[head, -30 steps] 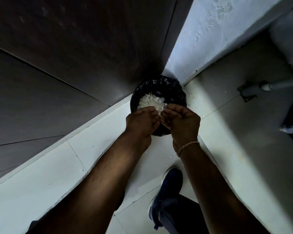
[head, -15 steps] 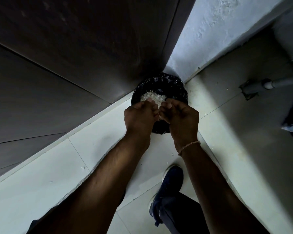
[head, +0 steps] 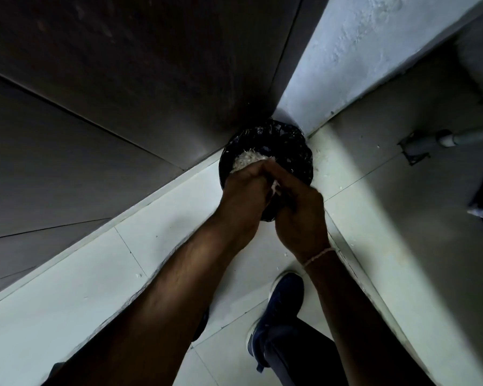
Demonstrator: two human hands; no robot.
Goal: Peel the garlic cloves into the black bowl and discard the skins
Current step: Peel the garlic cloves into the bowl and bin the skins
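Both hands are together over the bin (head: 296,151), a black-lined one tucked in the corner of the floor. The left hand (head: 246,196) and right hand (head: 299,215) have their fingers curled in against each other, and a scrap of skin (head: 359,188) shows pale between them; I judge they are rubbing loose skins off, though whether either truly grips anything I cannot tell. A heap of skins (head: 247,160) already lies inside the bin, just beyond the knuckles.

To do this well, I would keep the hands low and right over the opening, since the skins are light and drift. Brushing palm against palm, fingers spread at the end, should shed the clinging bits.

Around them: flecks (head: 317,162) lie scattered on the tiles (head: 95,288) beside the bin, so some have missed. A dark panel (head: 123,93) and a pale wall (head: 360,51) hem the bin in. A shoe (head: 279,307) stands near below, and a pipe (head: 435,140) runs along the floor to the right, well apart. The black bowl and cloves are not in view.
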